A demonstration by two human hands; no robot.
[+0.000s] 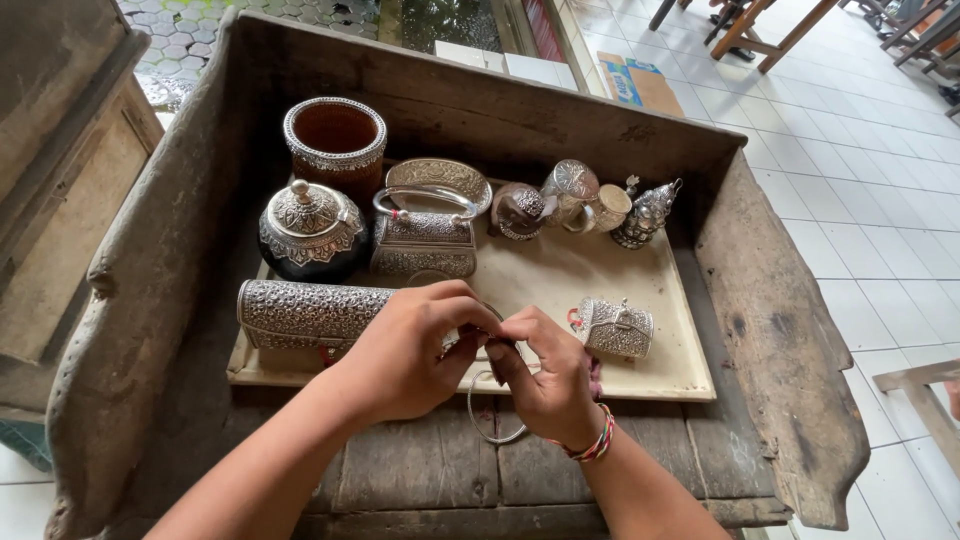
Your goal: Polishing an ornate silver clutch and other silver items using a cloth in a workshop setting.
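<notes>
1. Looking down through the head camera, the left hand (405, 350) and the right hand (545, 385) meet over the front edge of a cream tray (590, 285), fingertips pinched together on a small part that the fingers hide; both hands are closed in a fine grip. A thin silver ring (482, 425), bangle-like, hangs below the right hand's fingers, its lower arc over the dark wooden boards; whether it touches them I cannot tell.

2. Judging from that grip, the ring could slip free, since only fingertips seem to hold it, and it could drop to the boards and roll toward the front edge.

3. The left wrist sits just beside a long embossed silver cylinder box (310, 312); a sideways nudge could push it along the tray.

4. A small silver casket (617, 327) lies near the right hand, with something red at its side; a quick pull outward could knock it over.

5. Farther back stand a lidded dark jar (308, 230), a silver-rimmed brown cup (335, 140), a silver handbag-shaped box (423, 245) and several small ornate pieces, well apart from the hands and at little risk.

6. The old wooden trough (780, 330) around the tray has rough, cracked boards, where a dropped small part could lodge.
</notes>
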